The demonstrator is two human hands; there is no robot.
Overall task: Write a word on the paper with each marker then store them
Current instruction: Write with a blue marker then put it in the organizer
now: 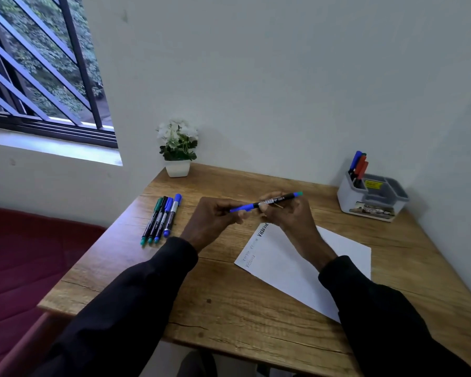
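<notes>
Marker [280,198] held level above the bench [229,300], between both your hands: that is where the pen you are working with sits. Your left hand [215,216] is curled round its blue cap end, and your right hand [286,213] pinches the black barrel, with the green tail sticking out past your fingers toward the right. Whether the cap is seated or partly off, you cannot tell from this view.

The paper [297,262] lies flat on the bench under your right wrist, turned at an angle, with a bold dark word near its far left corner and fainter words below it along the same edge.

The four loose markers [161,217] lie side by side on the bench, left of your left hand and apart from the paper.

The organiser [370,197] stands at the far right by the wall, with the stored markers [359,165] upright in its tall rear compartment. A potted plant [178,146] stands at the back edge.
</notes>
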